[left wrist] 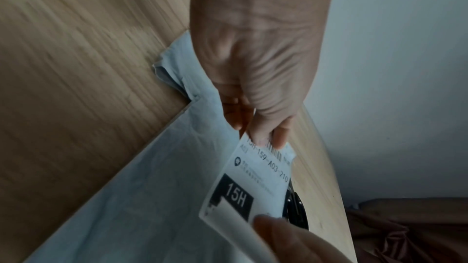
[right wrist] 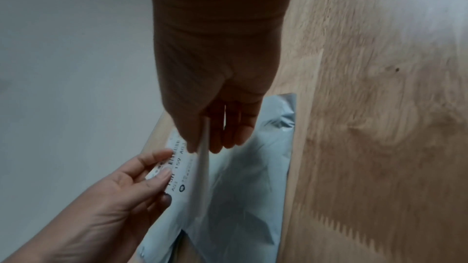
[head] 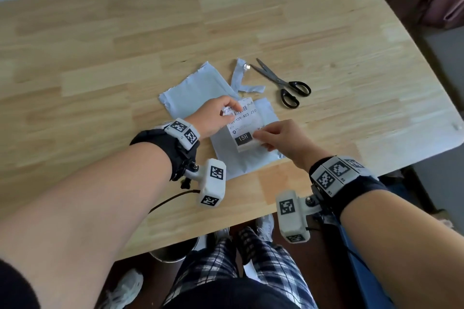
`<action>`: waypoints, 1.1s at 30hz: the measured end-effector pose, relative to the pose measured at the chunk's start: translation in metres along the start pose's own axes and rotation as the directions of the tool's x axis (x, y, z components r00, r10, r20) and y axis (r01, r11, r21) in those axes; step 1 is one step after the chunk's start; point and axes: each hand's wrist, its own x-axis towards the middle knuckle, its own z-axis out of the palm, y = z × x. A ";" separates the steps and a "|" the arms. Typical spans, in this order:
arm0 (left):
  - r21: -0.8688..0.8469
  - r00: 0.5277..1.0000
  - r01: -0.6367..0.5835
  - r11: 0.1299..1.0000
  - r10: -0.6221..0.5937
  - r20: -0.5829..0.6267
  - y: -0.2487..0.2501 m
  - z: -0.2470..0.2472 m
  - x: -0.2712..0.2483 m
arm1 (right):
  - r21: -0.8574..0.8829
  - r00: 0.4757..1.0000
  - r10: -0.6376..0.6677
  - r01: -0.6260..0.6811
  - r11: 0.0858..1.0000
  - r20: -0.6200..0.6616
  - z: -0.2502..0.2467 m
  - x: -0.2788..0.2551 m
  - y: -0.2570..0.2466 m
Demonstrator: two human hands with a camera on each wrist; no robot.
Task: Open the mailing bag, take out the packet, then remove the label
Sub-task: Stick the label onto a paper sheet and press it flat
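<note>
A white shipping label (head: 244,123) with a barcode and a black "15H" block lies over a pale blue plastic bag (head: 251,160) near the table's front edge. My left hand (head: 232,109) pinches the label's far end between thumb and fingers. My right hand (head: 258,134) pinches its near end, which is curled up off the bag. A second pale blue flat piece (head: 195,90) with a ragged edge lies behind to the left; I cannot tell which piece is the packet. The left wrist view shows the label (left wrist: 253,179) under my left hand (left wrist: 268,139). The right wrist view shows the label (right wrist: 182,169) held by my right hand (right wrist: 202,147).
Black-handled scissors (head: 283,83) lie just right of the bags, blades pointing away. A cut-off pale blue strip (head: 241,78) lies beside them. The wooden table (head: 100,57) stretches left and back. A metal bin (head: 175,251) stands under the front edge by my legs.
</note>
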 end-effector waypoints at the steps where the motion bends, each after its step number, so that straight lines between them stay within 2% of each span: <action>1: 0.020 1.000 -0.005 1.000 0.005 -0.002 0.001 0.000 0.001 | 0.002 1.000 0.002 -0.002 1.000 0.006 0.001 0.000 0.000; 7: 0.003 0.996 0.018 1.000 -0.017 -0.085 -0.002 0.001 0.005 | -0.092 0.992 0.037 -0.027 0.995 0.117 0.001 -0.003 0.001; 11: -0.049 0.997 0.055 0.997 -0.057 -0.049 -0.003 0.002 0.003 | -0.021 0.994 0.093 -0.092 0.996 0.059 -0.002 0.001 0.001; 14: -0.073 0.997 0.041 0.997 -0.045 -0.057 0.000 0.005 -0.001 | -0.051 0.999 0.047 -0.046 0.998 0.010 -0.003 0.004 0.001; 16: -0.057 0.997 0.029 0.998 -0.033 -0.064 0.002 0.006 -0.002 | -0.084 0.999 0.015 -0.012 0.996 0.040 -0.005 0.003 -0.002; 21: 0.006 0.998 0.025 1.000 -0.025 -0.058 -0.001 0.008 0.000 | -0.186 0.988 0.033 -0.004 0.983 0.150 -0.011 0.004 -0.006; 24: 0.020 0.999 0.030 0.999 -0.029 -0.043 -0.003 0.011 0.002 | -0.182 0.983 0.039 -0.006 0.983 0.182 -0.010 0.005 -0.005; 29: 0.017 0.998 0.042 0.999 -0.041 -0.046 -0.008 0.018 0.005 | -0.158 0.994 0.057 -0.042 0.986 0.091 -0.006 0.009 -0.001; 33: 0.064 0.997 0.043 0.997 -0.039 -0.062 -0.010 0.023 0.008 | -0.212 0.997 0.046 -0.030 0.977 0.070 -0.004 0.014 0.002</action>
